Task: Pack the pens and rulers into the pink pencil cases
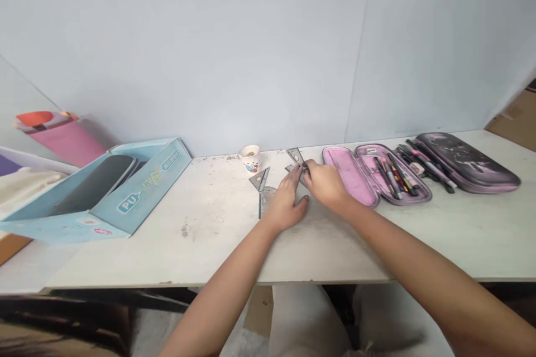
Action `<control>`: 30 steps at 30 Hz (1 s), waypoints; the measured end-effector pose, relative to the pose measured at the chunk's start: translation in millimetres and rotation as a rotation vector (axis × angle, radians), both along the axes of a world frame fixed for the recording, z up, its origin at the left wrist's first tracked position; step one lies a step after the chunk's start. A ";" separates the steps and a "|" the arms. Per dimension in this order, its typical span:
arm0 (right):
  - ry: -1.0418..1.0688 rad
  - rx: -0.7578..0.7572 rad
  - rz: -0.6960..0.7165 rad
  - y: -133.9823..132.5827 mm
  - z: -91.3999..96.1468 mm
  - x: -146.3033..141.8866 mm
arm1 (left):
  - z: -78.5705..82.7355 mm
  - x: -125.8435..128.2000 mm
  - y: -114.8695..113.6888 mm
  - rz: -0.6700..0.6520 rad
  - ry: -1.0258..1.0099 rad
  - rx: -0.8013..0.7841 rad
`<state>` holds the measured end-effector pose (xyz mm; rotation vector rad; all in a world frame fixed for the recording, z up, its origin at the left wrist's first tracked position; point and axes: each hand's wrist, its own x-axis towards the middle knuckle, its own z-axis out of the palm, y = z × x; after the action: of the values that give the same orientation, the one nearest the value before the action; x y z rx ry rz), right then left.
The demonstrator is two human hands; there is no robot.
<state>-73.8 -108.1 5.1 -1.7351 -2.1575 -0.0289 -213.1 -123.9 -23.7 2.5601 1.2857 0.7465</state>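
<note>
The right hand [326, 184] pinches a clear plastic set square [295, 157] on the worktop [188, 256] between its fingertips — the left hand [285, 204], half open, lies just beside it, near a second set square [258, 179].

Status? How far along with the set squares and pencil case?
Done: pens lie in the open pink pencil case. In hand: the right hand grips a set square, with the left hand beside it. Left: a second set square and a protractor lie outside the case.
</note>
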 end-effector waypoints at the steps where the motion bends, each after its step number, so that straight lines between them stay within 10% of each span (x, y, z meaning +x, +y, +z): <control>1: 0.066 0.025 -0.005 -3.2 0.5 11.8 | 2.3 8.2 -2.1 -0.035 -0.004 0.024; 10: 0.332 0.054 -0.105 -2.6 -24.7 96.7 | 3.5 93.8 7.0 -0.130 0.113 0.029; 20: -0.007 0.116 0.022 -1.5 -41.8 99.9 | 0.0 102.0 11.5 -0.089 0.165 -0.095; 25: 0.252 0.136 -0.011 2.3 -45.4 104.7 | -0.6 92.1 19.1 0.005 -0.253 -0.159; 30: 0.750 -0.086 0.174 14.2 -16.7 84.5 | 2.8 65.2 31.4 0.440 -0.837 -0.322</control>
<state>10.6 -93.9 -11.6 -1.2915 -1.7340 0.6589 -147.8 -92.4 -20.9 1.4365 1.4726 1.3534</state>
